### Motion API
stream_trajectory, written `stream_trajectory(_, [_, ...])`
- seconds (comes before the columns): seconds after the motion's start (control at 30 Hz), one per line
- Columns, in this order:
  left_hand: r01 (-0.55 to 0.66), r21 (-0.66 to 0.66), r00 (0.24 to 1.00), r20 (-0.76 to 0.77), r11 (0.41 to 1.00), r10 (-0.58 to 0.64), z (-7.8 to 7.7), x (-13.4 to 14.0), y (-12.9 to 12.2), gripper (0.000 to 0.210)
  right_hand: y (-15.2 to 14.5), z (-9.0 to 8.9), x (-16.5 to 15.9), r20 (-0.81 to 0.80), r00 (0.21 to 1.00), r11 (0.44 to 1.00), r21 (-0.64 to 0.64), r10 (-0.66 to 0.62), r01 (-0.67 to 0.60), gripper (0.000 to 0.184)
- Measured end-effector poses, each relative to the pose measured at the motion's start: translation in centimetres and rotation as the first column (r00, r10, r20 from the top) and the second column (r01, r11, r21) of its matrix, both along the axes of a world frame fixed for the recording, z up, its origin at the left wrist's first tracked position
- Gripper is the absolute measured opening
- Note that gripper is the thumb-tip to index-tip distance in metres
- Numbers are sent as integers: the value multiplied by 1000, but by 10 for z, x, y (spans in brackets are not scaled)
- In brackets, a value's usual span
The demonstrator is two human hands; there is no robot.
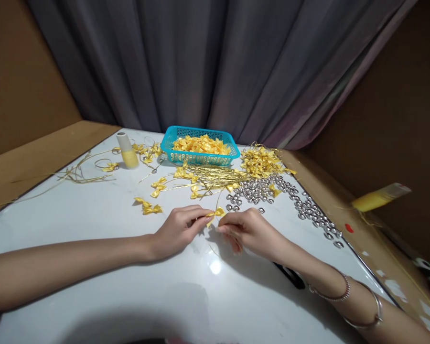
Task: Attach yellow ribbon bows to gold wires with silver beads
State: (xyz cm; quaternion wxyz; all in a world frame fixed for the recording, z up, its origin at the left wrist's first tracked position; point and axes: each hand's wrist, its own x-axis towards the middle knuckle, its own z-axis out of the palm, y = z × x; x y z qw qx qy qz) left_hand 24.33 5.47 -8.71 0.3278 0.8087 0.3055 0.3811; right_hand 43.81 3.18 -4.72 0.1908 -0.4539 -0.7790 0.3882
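Note:
A small yellow ribbon bow [219, 211] is pinched by its left side between the thumb and fingers of my left hand [182, 225]. A thin gold cord [218, 198] stands up behind this bow, and a fine end shows below it. My right hand [251, 232] is just right of the bow, thumb and forefinger pressed together close under it. What those fingertips hold is too small to tell. Several loose yellow bows [148, 206] lie on the white table beyond my left hand. Past my right hand spread many silver oval rings [252, 190].
A blue basket [170, 152] of yellow bows stands at the back. Gold cords [215, 177] lie before it, with a bow pile [261, 161] to the right. A yellow-filled bottle [129, 155] stands at left. A black-handled object [290, 276] lies under my right forearm.

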Motion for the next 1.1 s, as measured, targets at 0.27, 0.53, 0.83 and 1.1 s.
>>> stream_trajectory(0.27, [52,13,998,-19,999,-52,0,-1,0,21,0,-7,0,49,997,974,221,-52,40,32])
stream_trajectory(0.53, [216,-467,976,120,857,-180,9,1,3,21,7,4,3,-256,918,938,92,-303,335,35])
stream_trajectory(0.83, [388,-601,914,152,699,-377,7,2,8,18,8,-6,-6,-450,869,918,-396,-203,9,49])
stream_trajectory(1.1, [52,-219,999,3,974,-52,9,2,-3,23,0,0,-13,-470,798,925,-241,-377,295,35])
